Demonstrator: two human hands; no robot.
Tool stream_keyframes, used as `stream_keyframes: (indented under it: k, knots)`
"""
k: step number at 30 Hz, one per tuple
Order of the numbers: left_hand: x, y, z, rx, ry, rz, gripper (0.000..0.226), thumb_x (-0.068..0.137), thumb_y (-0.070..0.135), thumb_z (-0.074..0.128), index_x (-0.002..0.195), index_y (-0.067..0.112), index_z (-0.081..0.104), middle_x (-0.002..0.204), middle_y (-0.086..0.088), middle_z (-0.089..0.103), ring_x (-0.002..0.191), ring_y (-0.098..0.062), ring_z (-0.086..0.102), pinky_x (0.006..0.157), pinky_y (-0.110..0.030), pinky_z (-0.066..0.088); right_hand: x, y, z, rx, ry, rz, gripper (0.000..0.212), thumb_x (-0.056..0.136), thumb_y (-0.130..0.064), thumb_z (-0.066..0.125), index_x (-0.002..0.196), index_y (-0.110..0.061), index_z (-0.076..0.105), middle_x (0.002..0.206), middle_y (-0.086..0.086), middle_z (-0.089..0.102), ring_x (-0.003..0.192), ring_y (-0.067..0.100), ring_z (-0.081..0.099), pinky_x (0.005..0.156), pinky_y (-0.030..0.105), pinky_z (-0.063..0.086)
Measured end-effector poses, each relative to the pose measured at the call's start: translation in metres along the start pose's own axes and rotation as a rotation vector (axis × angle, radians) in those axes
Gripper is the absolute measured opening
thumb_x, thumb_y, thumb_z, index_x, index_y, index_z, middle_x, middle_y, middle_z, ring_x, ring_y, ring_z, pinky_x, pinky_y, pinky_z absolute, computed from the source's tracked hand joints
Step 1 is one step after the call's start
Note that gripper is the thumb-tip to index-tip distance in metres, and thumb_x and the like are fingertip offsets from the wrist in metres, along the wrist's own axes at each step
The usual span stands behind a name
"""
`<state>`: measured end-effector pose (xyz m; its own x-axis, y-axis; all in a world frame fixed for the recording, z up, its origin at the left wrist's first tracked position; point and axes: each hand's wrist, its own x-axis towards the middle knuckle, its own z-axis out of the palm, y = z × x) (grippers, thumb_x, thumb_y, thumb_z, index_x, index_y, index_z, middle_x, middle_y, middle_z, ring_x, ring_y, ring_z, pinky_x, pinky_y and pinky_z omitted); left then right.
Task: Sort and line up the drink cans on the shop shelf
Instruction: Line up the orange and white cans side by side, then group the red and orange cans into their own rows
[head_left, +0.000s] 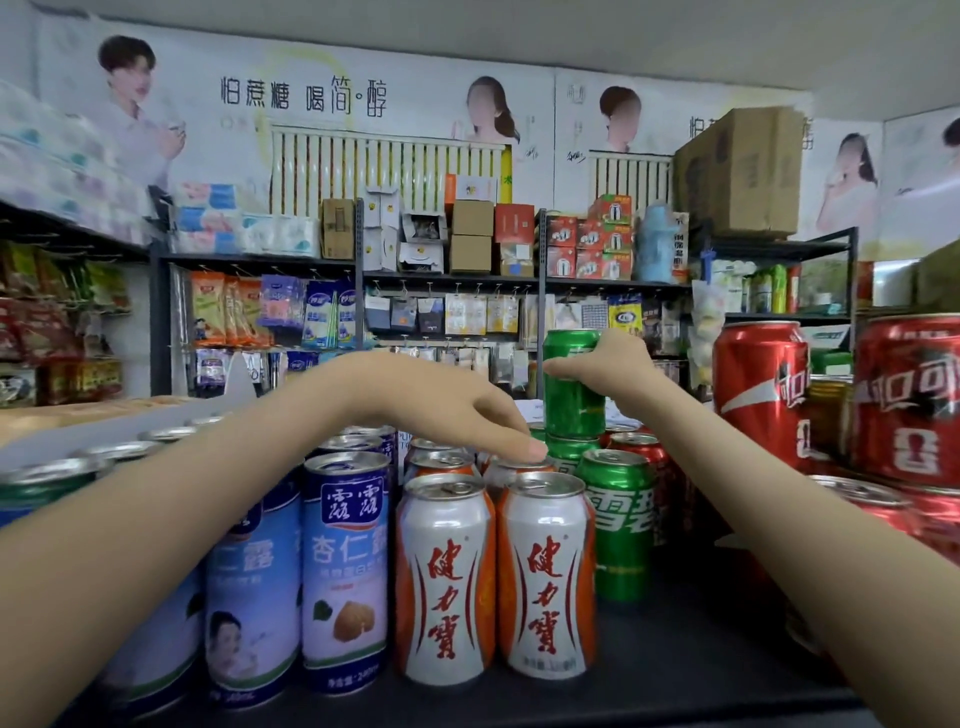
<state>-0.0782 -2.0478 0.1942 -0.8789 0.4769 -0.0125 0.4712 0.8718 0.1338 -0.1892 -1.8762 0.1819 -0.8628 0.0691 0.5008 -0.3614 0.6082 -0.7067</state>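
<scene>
My right hand (610, 371) grips a green can (570, 400) held up above the green row, behind another green can (621, 525) standing on the dark shelf (691, 654). My left hand (457, 402) reaches over the orange-and-white cans, its fingertips resting on the top of one in the second row (511, 465). Two orange-and-white cans (545, 577) stand at the front, side by side. Blue-and-white cans (345, 566) line up to their left. Red cola cans (756, 395) stand at the right.
Several more red cans (906, 400) are stacked at the far right, close to my right forearm. Silver can tops (124, 449) run back along the left. Across the aisle stand dark racks (358, 270) with boxes and hanging packets.
</scene>
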Motion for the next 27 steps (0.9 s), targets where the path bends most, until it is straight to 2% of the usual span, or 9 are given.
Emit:
stream_keyframes:
  k: [3, 6, 9, 12, 19, 23, 27]
  knots:
    - [-0.007, 0.009, 0.009, 0.022, 0.015, 0.05, 0.07, 0.07, 0.072, 0.042, 0.127, 0.033, 0.054, 0.121, 0.019, 0.058, 0.107, 0.002, 0.055, 0.099, -0.028, 0.044, -0.002, -0.003, -0.004, 0.032, 0.052, -0.095, 0.039, 0.08, -0.024, 0.074, 0.06, -0.014, 0.042, 0.057, -0.002, 0.045, 0.051, 0.011, 0.046, 0.036, 0.015, 0.031]
    - [-0.012, 0.02, 0.017, 0.106, 0.058, 0.034, 0.077, 0.067, 0.076, 0.039, 0.132, 0.034, 0.049, 0.127, 0.017, 0.055, 0.111, -0.002, 0.054, 0.099, -0.025, 0.043, -0.014, -0.012, -0.018, 0.106, 0.106, -0.203, 0.025, 0.078, -0.024, 0.076, 0.078, -0.007, 0.057, 0.073, 0.003, 0.06, 0.07, 0.016, 0.059, 0.054, 0.022, 0.049]
    - [-0.013, 0.026, 0.027, 0.235, 0.159, 0.032, 0.067, 0.078, 0.07, 0.044, 0.133, 0.032, 0.048, 0.128, 0.014, 0.055, 0.111, -0.004, 0.052, 0.097, -0.023, 0.042, -0.033, -0.017, -0.036, 0.136, 0.153, -0.277, 0.035, 0.075, -0.028, 0.077, 0.097, -0.007, 0.06, 0.091, 0.005, 0.065, 0.084, 0.017, 0.062, 0.071, 0.029, 0.053]
    - [-0.014, 0.03, 0.041, 0.298, 0.229, 0.016, 0.054, 0.085, 0.061, 0.05, 0.13, 0.029, 0.051, 0.121, 0.009, 0.06, 0.104, -0.007, 0.057, 0.092, -0.029, 0.048, -0.061, -0.015, -0.051, 0.166, 0.159, -0.31, 0.039, 0.073, -0.032, 0.078, 0.098, -0.007, 0.062, 0.092, 0.007, 0.067, 0.086, 0.019, 0.065, 0.075, 0.035, 0.056]
    - [-0.024, 0.043, 0.073, 0.319, 0.418, -0.053, 0.045, 0.091, 0.048, 0.05, 0.13, 0.024, 0.05, 0.124, 0.002, 0.059, 0.106, -0.015, 0.057, 0.089, -0.037, 0.051, -0.131, 0.007, -0.062, 0.198, 0.163, -0.28, 0.032, 0.072, -0.032, 0.078, 0.096, -0.015, 0.065, 0.089, -0.001, 0.07, 0.081, 0.011, 0.067, 0.074, 0.029, 0.056]
    - [-0.024, 0.052, 0.097, 0.403, 0.565, -0.059, 0.048, 0.095, 0.042, 0.045, 0.135, 0.018, 0.042, 0.131, -0.004, 0.053, 0.118, -0.022, 0.05, 0.101, -0.038, 0.04, -0.156, 0.024, -0.057, 0.211, 0.207, -0.223, 0.041, 0.07, -0.034, 0.079, 0.104, -0.016, 0.063, 0.094, -0.004, 0.068, 0.086, 0.011, 0.065, 0.077, 0.032, 0.056]
    - [-0.019, 0.057, 0.124, 0.415, 0.763, -0.085, 0.047, 0.096, 0.036, 0.046, 0.139, 0.019, 0.037, 0.139, -0.004, 0.047, 0.129, -0.022, 0.042, 0.116, -0.046, 0.011, -0.171, 0.038, -0.043, 0.289, 0.135, -0.146, 0.043, 0.062, -0.036, 0.082, 0.098, -0.018, 0.066, 0.092, -0.002, 0.071, 0.086, 0.015, 0.068, 0.079, 0.042, 0.057]
